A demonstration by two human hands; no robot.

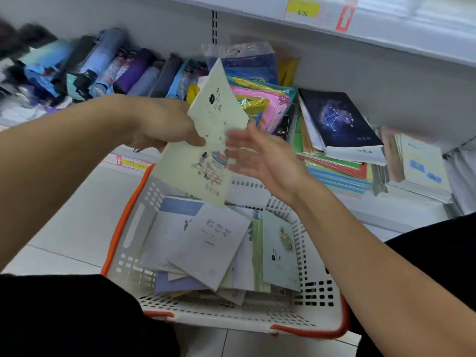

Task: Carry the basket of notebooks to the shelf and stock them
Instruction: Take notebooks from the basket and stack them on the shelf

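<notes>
A white basket with orange handles sits on the floor between my knees and holds several notebooks. My left hand grips a pale green notebook above the basket, tilted toward the shelf. My right hand is open, fingers spread, its fingertips at the notebook's right edge; motion blur hides whether they touch. On the shelf behind lie stacks of notebooks, topped by a dark constellation-cover notebook.
Folded umbrellas fill the shelf's left part. Colourful plastic-wrapped packs stand behind the held notebook. Pale booklets lie at the far right. An upper shelf edge with a yellow price tag overhangs. White floor tiles surround the basket.
</notes>
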